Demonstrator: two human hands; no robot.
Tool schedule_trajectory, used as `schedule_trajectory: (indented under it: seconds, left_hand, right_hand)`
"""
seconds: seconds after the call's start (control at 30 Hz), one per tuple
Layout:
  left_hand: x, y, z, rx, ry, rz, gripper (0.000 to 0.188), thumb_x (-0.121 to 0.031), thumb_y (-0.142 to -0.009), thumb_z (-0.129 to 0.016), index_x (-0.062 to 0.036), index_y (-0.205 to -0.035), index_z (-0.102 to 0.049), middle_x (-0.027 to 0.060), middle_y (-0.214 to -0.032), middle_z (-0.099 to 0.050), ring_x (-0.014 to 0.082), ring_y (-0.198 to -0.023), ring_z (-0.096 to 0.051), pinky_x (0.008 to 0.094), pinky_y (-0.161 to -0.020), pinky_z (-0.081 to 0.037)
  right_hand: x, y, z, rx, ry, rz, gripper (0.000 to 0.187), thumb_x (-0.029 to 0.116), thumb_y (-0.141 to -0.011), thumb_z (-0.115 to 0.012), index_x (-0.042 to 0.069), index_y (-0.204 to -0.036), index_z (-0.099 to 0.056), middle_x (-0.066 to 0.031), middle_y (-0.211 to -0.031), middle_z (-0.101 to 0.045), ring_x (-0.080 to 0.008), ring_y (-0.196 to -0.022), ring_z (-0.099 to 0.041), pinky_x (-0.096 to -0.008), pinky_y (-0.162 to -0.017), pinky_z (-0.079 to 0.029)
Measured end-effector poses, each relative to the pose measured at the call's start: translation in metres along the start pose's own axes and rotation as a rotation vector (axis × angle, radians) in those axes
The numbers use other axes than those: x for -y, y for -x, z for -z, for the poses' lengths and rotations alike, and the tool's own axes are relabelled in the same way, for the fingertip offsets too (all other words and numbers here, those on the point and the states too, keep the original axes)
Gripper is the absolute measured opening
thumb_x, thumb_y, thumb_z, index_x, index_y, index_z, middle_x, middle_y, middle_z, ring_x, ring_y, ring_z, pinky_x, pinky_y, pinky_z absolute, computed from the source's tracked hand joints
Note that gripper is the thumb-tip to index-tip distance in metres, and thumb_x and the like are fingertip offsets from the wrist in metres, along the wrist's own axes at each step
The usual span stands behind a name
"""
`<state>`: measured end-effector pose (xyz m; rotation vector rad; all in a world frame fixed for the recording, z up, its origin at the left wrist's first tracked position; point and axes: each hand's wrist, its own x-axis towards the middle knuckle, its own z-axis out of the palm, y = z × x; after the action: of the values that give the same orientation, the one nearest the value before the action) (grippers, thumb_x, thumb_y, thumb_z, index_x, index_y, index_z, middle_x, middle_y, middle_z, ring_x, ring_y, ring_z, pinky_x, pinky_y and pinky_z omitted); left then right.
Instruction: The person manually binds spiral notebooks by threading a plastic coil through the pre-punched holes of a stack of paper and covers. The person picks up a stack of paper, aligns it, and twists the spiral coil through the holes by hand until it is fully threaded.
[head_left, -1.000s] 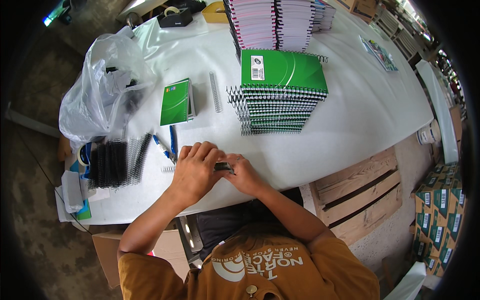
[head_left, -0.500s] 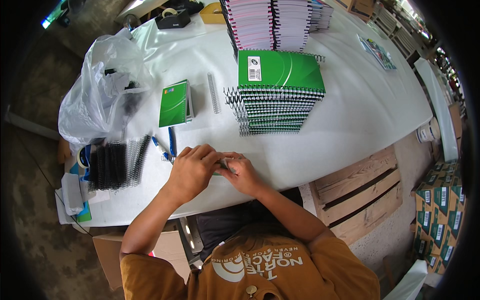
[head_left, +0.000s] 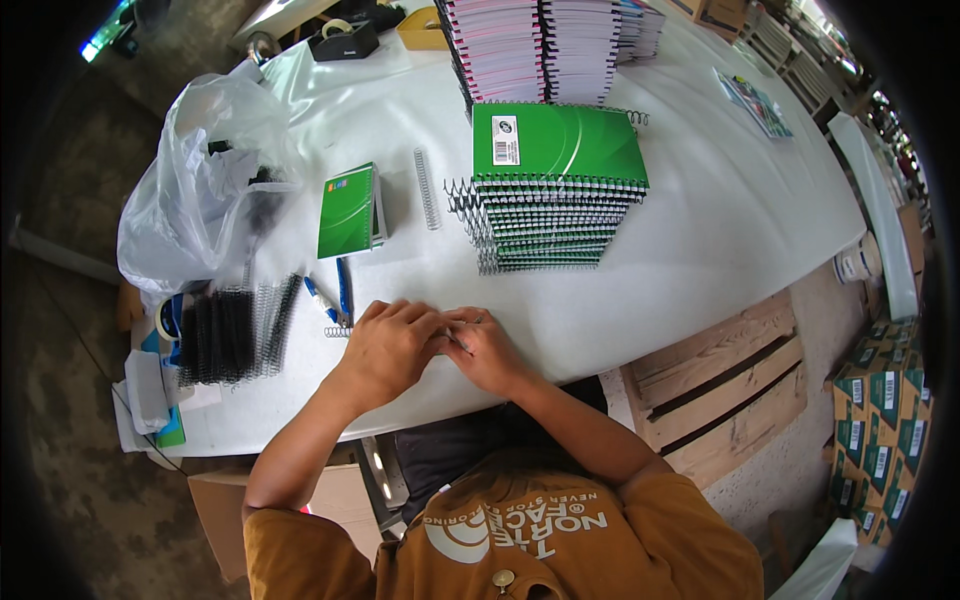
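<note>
While both hands, the left hand [head_left: 388, 345] and the right hand [head_left: 487, 352], pinch a small wire piece [head_left: 463, 335] at the near edge of the bench [head_left: 700, 230], it looks light, thin and bendy, best held by its ends.

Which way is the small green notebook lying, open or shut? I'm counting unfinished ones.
Shut: the small green notebook lies flat, cover up.

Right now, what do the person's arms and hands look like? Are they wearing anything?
Both forearms are bare from the elbow down. The left hand and right hand wear no gloves, and no rings or watch show. A mustard-orange shirt with short sleeves and white lettering covers the shoulders and upper arms.
</note>
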<state>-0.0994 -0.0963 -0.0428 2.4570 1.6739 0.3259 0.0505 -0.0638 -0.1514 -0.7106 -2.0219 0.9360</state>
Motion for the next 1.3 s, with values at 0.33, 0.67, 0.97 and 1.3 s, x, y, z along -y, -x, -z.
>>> schedule_trajectory:
  seconds: [0.33, 0.67, 0.97, 1.3]
  left_hand:
    - [-0.001, 0.001, -0.002, -0.019, 0.057, 0.053, 0.022, -0.019, -0.075, -0.069, -0.0108, -0.095, -0.063, 0.0026, -0.084, -0.063, 0.0211, -0.087, -0.058, 0.0351, -0.079, -0.038]
    - [-0.021, -0.003, 0.014, -0.078, 0.068, 0.036, 0.021, -0.022, -0.068, -0.074, -0.0121, -0.08, -0.06, 0.0021, -0.076, -0.057, 0.0218, -0.08, -0.057, 0.0389, -0.08, -0.036]
    - [-0.094, -0.043, 0.037, -1.131, 0.925, 0.037, 0.059, -0.021, -0.088, -0.061, 0.0063, -0.133, -0.034, 0.0176, -0.136, -0.038, 0.0247, -0.123, -0.039, 0.0388, -0.102, -0.03]
    - [-0.096, -0.133, 0.05, -0.642, -0.222, -0.036, 0.033, -0.009, -0.087, -0.055, -0.0017, -0.119, -0.054, 0.0165, -0.12, -0.055, 0.0298, -0.112, -0.051, 0.0394, -0.093, -0.039]
  right_hand:
    - [0.0, -0.002, 0.002, -0.051, -0.083, 0.006, 0.016, 0.011, -0.078, -0.065, 0.002, -0.092, -0.064, -0.0121, -0.09, -0.066, -0.0318, -0.088, -0.061, -0.04, -0.08, -0.047]
    - [0.007, 0.013, 0.004, 0.025, -0.177, -0.113, 0.018, 0.005, -0.077, -0.064, 0.006, -0.095, -0.061, -0.0096, -0.087, -0.061, -0.0289, -0.089, -0.057, -0.0385, -0.084, -0.043]
    - [0.093, -0.033, 0.109, -0.497, -0.941, 0.16, 0.02, 0.005, -0.087, -0.058, 0.002, -0.107, -0.059, -0.0068, -0.11, -0.053, -0.0151, -0.105, -0.046, -0.0279, -0.086, -0.04]
    - [0.031, -0.073, 0.159, -0.855, -0.164, -0.049, 0.061, 0.032, -0.096, -0.041, -0.004, -0.14, -0.019, -0.0273, -0.141, -0.028, -0.0372, -0.133, -0.026, -0.0405, -0.108, -0.021]
